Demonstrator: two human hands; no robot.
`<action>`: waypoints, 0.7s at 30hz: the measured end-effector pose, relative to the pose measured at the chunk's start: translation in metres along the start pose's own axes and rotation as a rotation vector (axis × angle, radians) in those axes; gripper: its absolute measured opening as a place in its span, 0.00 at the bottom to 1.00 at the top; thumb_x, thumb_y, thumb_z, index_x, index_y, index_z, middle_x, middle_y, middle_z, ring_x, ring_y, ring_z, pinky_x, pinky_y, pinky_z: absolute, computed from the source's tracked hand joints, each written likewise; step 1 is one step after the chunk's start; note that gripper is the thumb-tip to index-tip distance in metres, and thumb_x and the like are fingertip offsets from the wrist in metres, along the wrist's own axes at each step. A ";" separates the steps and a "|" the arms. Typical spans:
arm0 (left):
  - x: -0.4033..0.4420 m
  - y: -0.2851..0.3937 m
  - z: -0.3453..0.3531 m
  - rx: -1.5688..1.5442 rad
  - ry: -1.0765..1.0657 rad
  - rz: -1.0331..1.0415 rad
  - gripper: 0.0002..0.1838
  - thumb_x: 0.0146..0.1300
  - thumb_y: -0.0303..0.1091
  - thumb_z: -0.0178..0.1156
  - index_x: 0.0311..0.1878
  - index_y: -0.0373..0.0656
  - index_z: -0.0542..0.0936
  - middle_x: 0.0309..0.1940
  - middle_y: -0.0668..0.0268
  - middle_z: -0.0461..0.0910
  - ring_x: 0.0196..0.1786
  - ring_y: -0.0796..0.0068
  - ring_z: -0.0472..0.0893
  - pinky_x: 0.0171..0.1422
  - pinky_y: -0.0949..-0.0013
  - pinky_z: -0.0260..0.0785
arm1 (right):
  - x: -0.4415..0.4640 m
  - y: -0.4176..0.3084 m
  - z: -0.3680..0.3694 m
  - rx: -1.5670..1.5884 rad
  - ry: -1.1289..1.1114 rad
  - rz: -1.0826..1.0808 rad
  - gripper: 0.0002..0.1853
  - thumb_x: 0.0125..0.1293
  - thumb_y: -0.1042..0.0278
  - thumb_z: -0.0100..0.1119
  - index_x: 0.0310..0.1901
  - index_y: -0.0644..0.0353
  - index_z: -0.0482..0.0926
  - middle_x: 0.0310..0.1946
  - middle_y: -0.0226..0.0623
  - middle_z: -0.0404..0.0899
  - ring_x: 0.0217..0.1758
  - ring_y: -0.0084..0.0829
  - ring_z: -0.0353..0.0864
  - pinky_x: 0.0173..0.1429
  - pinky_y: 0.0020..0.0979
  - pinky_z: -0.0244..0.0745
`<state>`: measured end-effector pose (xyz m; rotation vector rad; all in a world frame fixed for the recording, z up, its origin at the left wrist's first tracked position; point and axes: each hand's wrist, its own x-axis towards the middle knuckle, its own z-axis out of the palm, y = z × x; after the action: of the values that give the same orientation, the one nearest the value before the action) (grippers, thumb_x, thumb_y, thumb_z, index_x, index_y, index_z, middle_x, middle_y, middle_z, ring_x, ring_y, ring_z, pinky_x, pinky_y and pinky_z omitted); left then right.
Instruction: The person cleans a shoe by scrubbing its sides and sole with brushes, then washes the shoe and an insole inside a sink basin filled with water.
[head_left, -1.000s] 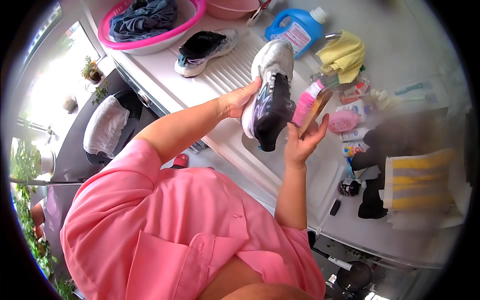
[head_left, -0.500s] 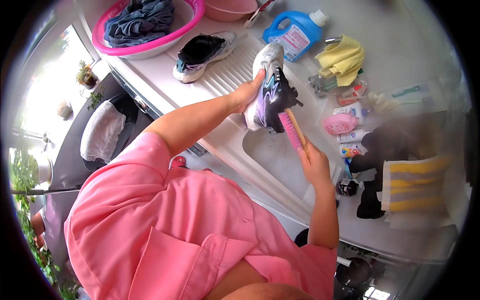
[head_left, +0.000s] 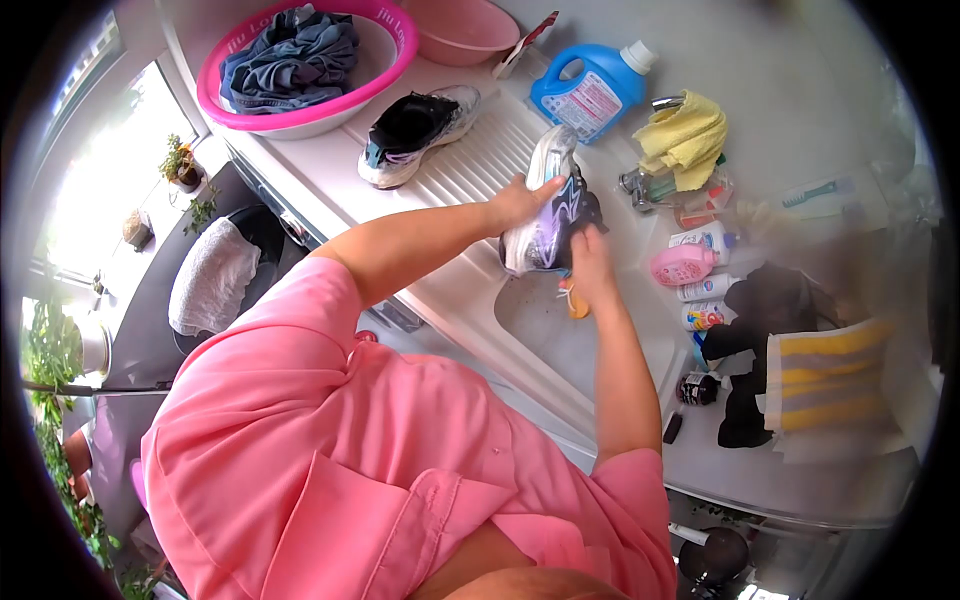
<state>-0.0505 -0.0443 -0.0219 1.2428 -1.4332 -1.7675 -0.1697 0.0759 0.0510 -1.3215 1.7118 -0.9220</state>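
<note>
My left hand (head_left: 522,203) is closed round the side of a black, white and purple sneaker (head_left: 548,228), which is tilted above the sink (head_left: 535,325). My right hand (head_left: 592,262) is at the shoe's black opening, its fingers closed on a scrubbing brush. Only the brush's wooden end (head_left: 577,303) shows below the hand; its pink bristles are hidden. The matching sneaker (head_left: 415,130) rests on the ribbed washboard (head_left: 490,150) behind.
A pink-rimmed basin (head_left: 400,50) holds dark blue clothing (head_left: 290,62). Beside it are a pink bowl (head_left: 465,30) and a blue detergent jug (head_left: 590,90). A yellow cloth (head_left: 683,140) hangs over the faucet. Several bottles, including a pink one (head_left: 682,264), line the sink's right side.
My right hand has moved up and left to the shoe with the brush, and the brush has turned so its bristles no longer show. My left hand keeps its hold on the sneaker.
</note>
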 end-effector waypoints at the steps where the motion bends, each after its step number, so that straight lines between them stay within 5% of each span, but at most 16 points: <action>1: -0.003 0.008 -0.005 -0.037 -0.048 0.091 0.53 0.55 0.74 0.47 0.61 0.25 0.61 0.50 0.45 0.75 0.50 0.59 0.78 0.54 0.61 0.71 | -0.006 -0.009 0.005 -0.143 0.056 -0.022 0.15 0.70 0.63 0.39 0.49 0.64 0.69 0.29 0.40 0.76 0.18 0.29 0.74 0.15 0.27 0.70; 6: 0.007 0.035 -0.024 0.003 -0.095 0.106 0.58 0.51 0.77 0.47 0.58 0.20 0.63 0.48 0.39 0.74 0.50 0.52 0.79 0.54 0.60 0.71 | -0.030 -0.011 -0.009 -0.387 -0.083 0.118 0.14 0.70 0.63 0.38 0.46 0.66 0.67 0.28 0.46 0.75 0.19 0.35 0.76 0.26 0.35 0.73; 9: -0.004 0.031 0.003 0.200 -0.141 0.158 0.61 0.49 0.79 0.47 0.60 0.18 0.60 0.51 0.37 0.72 0.55 0.48 0.75 0.61 0.59 0.65 | 0.000 0.012 -0.018 -0.435 0.221 -0.183 0.13 0.65 0.69 0.37 0.43 0.68 0.71 0.28 0.50 0.78 0.31 0.42 0.79 0.39 0.38 0.73; 10: -0.014 0.031 0.017 0.219 -0.067 0.171 0.58 0.48 0.81 0.43 0.63 0.29 0.62 0.54 0.41 0.71 0.60 0.50 0.70 0.65 0.60 0.60 | 0.004 -0.003 -0.022 -0.306 0.229 -0.155 0.14 0.62 0.72 0.37 0.41 0.70 0.72 0.32 0.55 0.78 0.39 0.49 0.78 0.46 0.40 0.71; 11: -0.020 0.033 0.015 0.152 -0.085 0.130 0.62 0.46 0.82 0.43 0.63 0.26 0.60 0.57 0.39 0.68 0.63 0.50 0.68 0.65 0.60 0.60 | 0.010 -0.002 -0.024 -0.068 0.146 -0.090 0.14 0.62 0.72 0.38 0.41 0.70 0.73 0.34 0.59 0.78 0.40 0.50 0.78 0.47 0.41 0.71; 13: -0.010 0.032 0.008 0.210 -0.072 0.096 0.62 0.45 0.82 0.45 0.61 0.24 0.62 0.56 0.39 0.69 0.61 0.51 0.70 0.65 0.60 0.61 | 0.004 0.001 -0.007 -0.507 0.301 -0.396 0.13 0.65 0.70 0.38 0.40 0.71 0.71 0.29 0.54 0.78 0.33 0.46 0.80 0.41 0.40 0.73; 14: 0.007 0.028 0.000 0.202 -0.117 0.149 0.59 0.47 0.81 0.46 0.60 0.25 0.65 0.52 0.40 0.72 0.59 0.52 0.73 0.63 0.59 0.63 | -0.014 -0.013 -0.004 -0.330 0.137 -0.026 0.13 0.68 0.67 0.38 0.40 0.69 0.68 0.23 0.47 0.76 0.24 0.39 0.79 0.32 0.39 0.73; 15: 0.007 0.034 -0.009 0.151 -0.072 0.085 0.60 0.46 0.79 0.49 0.57 0.19 0.66 0.49 0.39 0.74 0.54 0.50 0.76 0.59 0.59 0.66 | -0.029 -0.018 0.000 -0.309 0.062 0.058 0.12 0.70 0.64 0.39 0.41 0.67 0.64 0.20 0.42 0.74 0.19 0.36 0.78 0.26 0.37 0.72; 19: 0.012 0.029 -0.009 0.142 -0.103 0.062 0.59 0.49 0.79 0.46 0.56 0.19 0.66 0.49 0.37 0.74 0.54 0.49 0.76 0.59 0.59 0.66 | -0.029 -0.003 0.000 -0.323 -0.012 0.089 0.11 0.69 0.66 0.39 0.42 0.67 0.64 0.19 0.41 0.73 0.19 0.30 0.76 0.26 0.34 0.71; 21: 0.004 0.016 0.013 0.298 -0.037 0.202 0.55 0.51 0.79 0.42 0.60 0.29 0.66 0.49 0.42 0.75 0.56 0.51 0.74 0.62 0.58 0.63 | 0.005 0.033 -0.015 -0.446 0.240 -0.363 0.11 0.67 0.69 0.39 0.42 0.69 0.66 0.21 0.45 0.75 0.22 0.37 0.77 0.31 0.38 0.73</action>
<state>-0.0655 -0.0466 -0.0077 1.1636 -1.8251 -1.4883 -0.1976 0.0791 0.0279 -1.9279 1.9761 -0.9613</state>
